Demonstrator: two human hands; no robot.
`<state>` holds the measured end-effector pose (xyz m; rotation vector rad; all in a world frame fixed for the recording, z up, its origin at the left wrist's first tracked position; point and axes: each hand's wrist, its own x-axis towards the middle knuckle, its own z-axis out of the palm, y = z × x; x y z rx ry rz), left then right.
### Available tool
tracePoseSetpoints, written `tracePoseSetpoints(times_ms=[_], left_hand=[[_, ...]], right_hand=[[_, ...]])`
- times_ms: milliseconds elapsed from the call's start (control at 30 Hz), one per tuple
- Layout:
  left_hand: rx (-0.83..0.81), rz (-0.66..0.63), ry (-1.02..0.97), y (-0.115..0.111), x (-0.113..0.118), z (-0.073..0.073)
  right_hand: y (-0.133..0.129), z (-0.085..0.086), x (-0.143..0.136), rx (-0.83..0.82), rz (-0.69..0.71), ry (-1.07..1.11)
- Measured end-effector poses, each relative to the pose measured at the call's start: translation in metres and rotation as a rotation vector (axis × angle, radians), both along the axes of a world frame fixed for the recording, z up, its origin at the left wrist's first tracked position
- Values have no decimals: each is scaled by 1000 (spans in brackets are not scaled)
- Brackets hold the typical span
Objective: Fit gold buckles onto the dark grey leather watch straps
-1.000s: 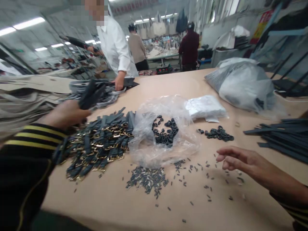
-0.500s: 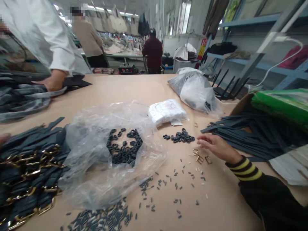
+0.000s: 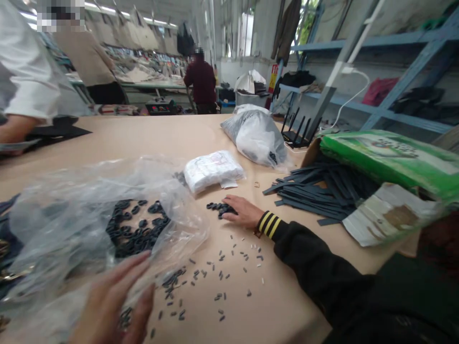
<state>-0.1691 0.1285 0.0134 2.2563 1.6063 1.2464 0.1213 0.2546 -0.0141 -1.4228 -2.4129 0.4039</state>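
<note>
Our right hand (image 3: pixel 245 213) partly covers black loops (image 3: pixel 214 206), its grip unclear. Our left hand (image 3: pixel 116 298), fingers apart, is by a plastic bag (image 3: pixel 86 224)

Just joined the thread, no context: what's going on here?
A person's right hand is at a small pile of dark loops on the table; whether it grips any is hard to tell. The left hand, fingers apart, is at the near side of a clear plastic bag, with more dark loops showing. Small dark pieces lie scattered nearby. Dark strips lie by a green box.
</note>
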Motion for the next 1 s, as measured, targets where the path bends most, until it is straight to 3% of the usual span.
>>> tracePoseSetpoints(times_ms=[33, 100, 167, 200, 267, 400, 500, 700, 833, 900, 1000], left_hand=[[32, -56, 49, -3, 17, -12], [68, -176, 91, -12, 47, -32], [26, -223, 113, -22, 69, -46], [13, -228, 112, -25, 76, -51], [-1, -238, 119, -30, 86, -59], [-13, -238, 158, -30, 91, -70], [-23, -222, 173, -29, 92, -72], [-73, -229, 192, -32, 96, -66], [-81, -245, 180, -32, 97, -66], [-71, -245, 173, -31, 97, -67], [-19, -211, 134, -34, 100, -58]], right_hand=[[-4, 3, 2, 18, 42, 34], [-14, 13, 22, 83, -9, 82], [-22, 23, 59, 142, -234, 40], [-25, 26, 82, 146, -398, -46], [-29, 27, 126, 151, -573, -109], [-33, 14, 180, 141, -703, -180], [-37, 4, 181, 136, -656, -180], [-66, -9, 143, 167, -411, -82], [-81, -18, 131, 229, -338, -5], [-83, -15, 131, 266, -331, 29], [-89, 7, 128, 328, -335, 87]])
